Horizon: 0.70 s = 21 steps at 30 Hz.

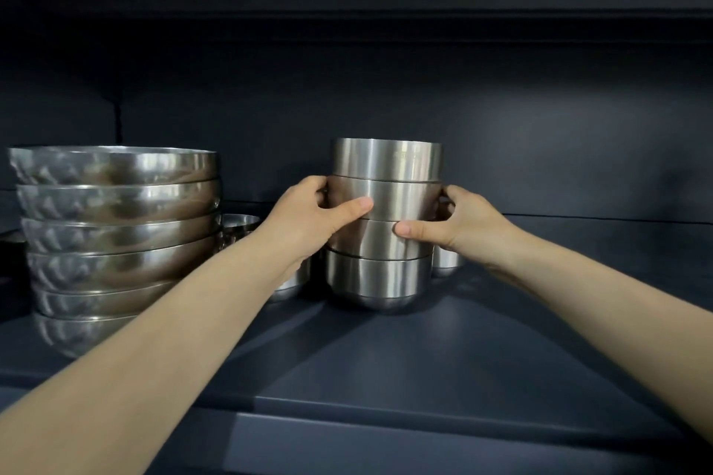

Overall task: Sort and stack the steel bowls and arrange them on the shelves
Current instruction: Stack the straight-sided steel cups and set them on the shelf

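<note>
1. A stack of small steel bowls (389, 166), four brushed bowls nested upright one in another, stands on the dark shelf (386, 366), about the middle of it from left to right and toward the far side.
2. The left hand (308, 214) grips the left side of this stack. Its thumb (359, 204) lies across the front of the second bowl from the top, and its fingers curl round the far side.
3. The right hand (468, 222) grips the right side. Its thumb (409, 229) presses on the front of the third bowl from the top, a little lower than the other thumb, and its fingers wrap behind.
4. The bottom bowl appears to rest on the shelf, though its underside is in shadow and I cannot tell for sure that it touches.
5. To the left, apart from the small stack, stands a stack of wide hammered bowls (115, 204), about six high, with shiny dimpled walls.
6. A small bowl (447, 262) sits just behind the right hand, at the right of the stack, mostly hidden.
7. Another small bowl (287, 283) shows under the left wrist, just left of the stack.
8. A further bowl (241, 222) stands farther back, between the wide stack and the left forearm.
</note>
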Available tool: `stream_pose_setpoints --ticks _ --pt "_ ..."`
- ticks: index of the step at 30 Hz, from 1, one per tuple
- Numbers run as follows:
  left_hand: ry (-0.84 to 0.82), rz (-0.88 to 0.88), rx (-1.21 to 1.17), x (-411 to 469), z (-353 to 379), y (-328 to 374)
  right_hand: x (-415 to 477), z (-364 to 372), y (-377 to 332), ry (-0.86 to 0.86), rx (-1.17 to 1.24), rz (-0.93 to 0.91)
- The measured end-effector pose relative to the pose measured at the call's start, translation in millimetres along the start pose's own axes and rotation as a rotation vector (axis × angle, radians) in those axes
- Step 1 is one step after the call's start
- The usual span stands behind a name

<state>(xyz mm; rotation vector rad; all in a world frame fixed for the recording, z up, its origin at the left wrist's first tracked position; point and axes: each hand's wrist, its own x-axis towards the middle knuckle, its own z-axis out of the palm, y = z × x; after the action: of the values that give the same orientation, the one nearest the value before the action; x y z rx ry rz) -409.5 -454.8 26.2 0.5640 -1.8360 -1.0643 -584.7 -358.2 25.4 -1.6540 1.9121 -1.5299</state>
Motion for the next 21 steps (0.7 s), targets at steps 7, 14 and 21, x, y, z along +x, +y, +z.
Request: stream_pose_setpoints --ticks 7,14,21 --pt "0.001 -0.005 0.346 -6.6 -4.9 -8.3 -5.7 2.9 -0.1 -0.067 0.083 0.015" --pt "0.057 0.021 0.744 -27.3 -0.3 -7.7 -15.2 10.3 17.2 -0.145 0.157 0.163" --pt "0.055 0.020 0.654 -42.1 11.9 -18.7 -17.4 18.9 28.4 -0.080 0.259 0.164"
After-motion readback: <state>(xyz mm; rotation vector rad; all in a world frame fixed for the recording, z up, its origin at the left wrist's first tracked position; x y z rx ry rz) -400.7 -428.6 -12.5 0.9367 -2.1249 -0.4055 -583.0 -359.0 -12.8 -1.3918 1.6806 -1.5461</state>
